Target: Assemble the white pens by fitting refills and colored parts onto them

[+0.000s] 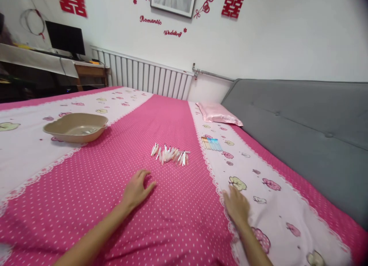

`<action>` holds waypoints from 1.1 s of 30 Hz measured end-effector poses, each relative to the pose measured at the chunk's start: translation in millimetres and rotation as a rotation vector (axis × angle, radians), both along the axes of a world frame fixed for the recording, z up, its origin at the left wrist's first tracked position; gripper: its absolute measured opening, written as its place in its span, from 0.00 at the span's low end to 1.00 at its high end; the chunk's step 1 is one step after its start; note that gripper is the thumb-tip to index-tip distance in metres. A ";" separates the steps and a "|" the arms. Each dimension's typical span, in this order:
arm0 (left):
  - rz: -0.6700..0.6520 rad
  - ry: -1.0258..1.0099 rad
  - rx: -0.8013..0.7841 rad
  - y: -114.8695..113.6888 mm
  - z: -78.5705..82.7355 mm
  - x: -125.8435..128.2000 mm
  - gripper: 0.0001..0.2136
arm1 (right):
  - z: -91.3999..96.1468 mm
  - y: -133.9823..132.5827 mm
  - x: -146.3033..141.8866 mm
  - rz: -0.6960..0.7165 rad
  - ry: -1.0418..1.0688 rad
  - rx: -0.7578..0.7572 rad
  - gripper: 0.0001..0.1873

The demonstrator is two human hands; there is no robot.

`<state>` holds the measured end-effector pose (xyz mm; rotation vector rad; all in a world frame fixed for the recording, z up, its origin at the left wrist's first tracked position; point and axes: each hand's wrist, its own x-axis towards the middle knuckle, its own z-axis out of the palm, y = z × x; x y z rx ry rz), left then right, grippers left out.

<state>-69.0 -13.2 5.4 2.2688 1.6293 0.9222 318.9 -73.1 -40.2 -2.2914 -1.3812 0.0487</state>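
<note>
My left hand (137, 190) lies palm down on the pink dotted bedsheet (161, 227), fingers apart, holding nothing. My right hand (236, 204) rests flat on the sheet's pale flowered strip, fingers stretched forward, also holding nothing. Ahead of both hands lies a loose pile of several small white pen caps or pen parts (170, 154). To its right, a neat row of several coloured pens (211, 144) lies on the pale strip. Neither hand touches these.
A beige shallow bowl (75, 127) sits on the bed at the far left. A pink pillow (219, 113) lies by the grey padded headboard (304, 131) on the right. Beyond the bed are a white radiator (146, 75) and a desk with a monitor (65, 38).
</note>
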 end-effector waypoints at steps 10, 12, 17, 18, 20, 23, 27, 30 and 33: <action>0.185 0.535 -0.065 -28.4 -4.5 -113.1 0.33 | -20.9 -121.0 102.4 -0.567 0.133 -0.121 0.35; 0.195 0.555 -0.063 -29.0 -5.5 -117.2 0.32 | -31.6 -119.7 106.6 -0.536 0.106 -0.093 0.36; 0.197 0.547 -0.087 -29.8 -6.9 -113.8 0.33 | -50.1 -114.2 119.9 -0.494 0.086 -0.102 0.37; 0.198 0.542 -0.089 -30.0 -7.4 -113.5 0.33 | -51.9 -113.3 121.6 -0.489 0.093 -0.099 0.37; 0.201 0.535 -0.092 -30.6 -8.5 -113.6 0.33 | -53.8 -111.2 123.4 -0.496 0.112 -0.089 0.38; 0.208 0.526 -0.095 -31.3 -9.8 -114.1 0.33 | -53.1 -106.8 123.3 -0.515 0.131 -0.117 0.37; 0.209 0.521 -0.093 -30.9 -11.3 -114.6 0.33 | -51.6 -102.8 122.8 -0.479 0.113 -0.168 0.36; 0.203 0.520 -0.097 -29.4 -13.2 -115.6 0.33 | -53.1 -102.4 123.9 -0.478 0.107 -0.146 0.36; 0.200 0.512 -0.096 -28.3 -14.6 -116.5 0.33 | -54.7 -101.9 125.8 -0.476 0.102 -0.169 0.37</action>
